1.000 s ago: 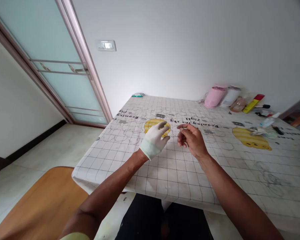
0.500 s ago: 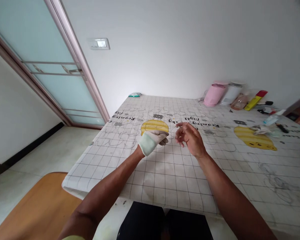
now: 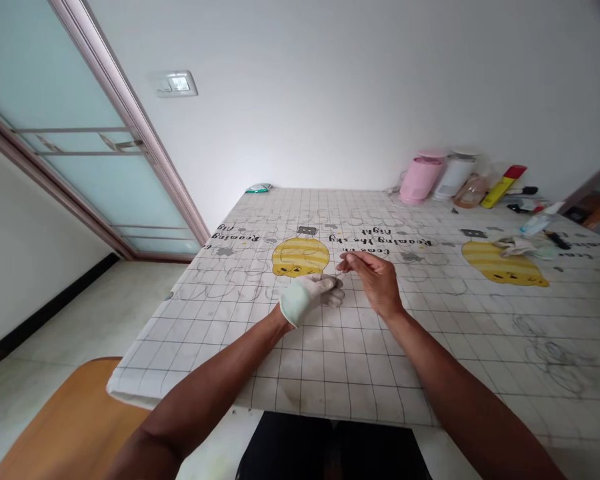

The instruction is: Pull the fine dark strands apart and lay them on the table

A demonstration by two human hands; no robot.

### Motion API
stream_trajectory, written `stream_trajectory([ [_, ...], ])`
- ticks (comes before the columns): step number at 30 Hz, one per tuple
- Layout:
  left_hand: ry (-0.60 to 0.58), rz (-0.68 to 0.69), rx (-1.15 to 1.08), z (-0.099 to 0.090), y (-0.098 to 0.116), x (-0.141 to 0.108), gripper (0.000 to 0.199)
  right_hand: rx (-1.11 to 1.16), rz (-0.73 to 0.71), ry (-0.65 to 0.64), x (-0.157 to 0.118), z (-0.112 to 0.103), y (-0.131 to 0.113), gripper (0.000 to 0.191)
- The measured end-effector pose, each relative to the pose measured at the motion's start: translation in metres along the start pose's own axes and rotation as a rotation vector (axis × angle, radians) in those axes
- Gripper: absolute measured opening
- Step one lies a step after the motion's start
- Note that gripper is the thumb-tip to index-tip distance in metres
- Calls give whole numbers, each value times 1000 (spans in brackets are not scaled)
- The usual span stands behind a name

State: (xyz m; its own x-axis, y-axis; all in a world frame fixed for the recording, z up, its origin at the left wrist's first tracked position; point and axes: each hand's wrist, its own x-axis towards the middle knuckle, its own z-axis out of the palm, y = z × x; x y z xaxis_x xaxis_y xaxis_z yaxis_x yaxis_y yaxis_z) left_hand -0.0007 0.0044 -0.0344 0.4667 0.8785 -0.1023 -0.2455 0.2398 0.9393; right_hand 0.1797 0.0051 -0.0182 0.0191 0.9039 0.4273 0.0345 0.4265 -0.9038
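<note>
A white and pale green glove with grey fingertips covers my left hand (image 3: 313, 295), which is held over the checked tablecloth (image 3: 325, 367) just below a printed yellow bear. Its thumb and fingers are closed together, and anything between them is too small to make out. Bare and close by on the right, my right hand (image 3: 373, 277) has its thumb and index finger pinched near the gloved fingertips. Whatever that pinch holds, if anything, cannot be made out. A small gap separates the two hands.
At the back right stand a pink device (image 3: 421, 179), a white one (image 3: 454, 176), a bottle (image 3: 471, 191) and a yellow-red box (image 3: 503, 187). A crumpled glove (image 3: 525, 247) lies at right. A green packet (image 3: 258, 189) is by the wall; an orange chair (image 3: 70, 420) is lower left.
The view has shifted slightly. My right hand has moved closer to the gloved fingertips, and its thumb and index finger have gone from loosely curled to pinched. My left hand is slightly lower.
</note>
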Motion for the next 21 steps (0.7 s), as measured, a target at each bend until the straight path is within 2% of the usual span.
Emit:
stream_trajectory([
  [3, 276, 179, 242, 10, 12, -12, 34, -293, -166, 117, -2, -6, -1, 25],
  [5, 401, 276, 359, 18, 17, -18, 34, -514, -329, 135, -3, -8, 0, 27],
  [7, 449, 284, 467, 24, 19, -20, 35, -684, -462, 94, -4, -7, 2, 29],
  [10, 469, 227, 575, 28, 19, -17, 38, -801, -559, -15, -7, 2, 5, 31],
  [13, 408, 183, 457, 24, 18, -12, 27, -805, -564, -77, -11, 12, 6, 29],
  [16, 412, 152, 354, 16, 18, -12, 23, -717, -495, -52, -15, 17, 6, 23],
  [21, 514, 192, 594, 6, 23, -16, 20, -592, -312, -44, -21, 17, 4, 17],
])
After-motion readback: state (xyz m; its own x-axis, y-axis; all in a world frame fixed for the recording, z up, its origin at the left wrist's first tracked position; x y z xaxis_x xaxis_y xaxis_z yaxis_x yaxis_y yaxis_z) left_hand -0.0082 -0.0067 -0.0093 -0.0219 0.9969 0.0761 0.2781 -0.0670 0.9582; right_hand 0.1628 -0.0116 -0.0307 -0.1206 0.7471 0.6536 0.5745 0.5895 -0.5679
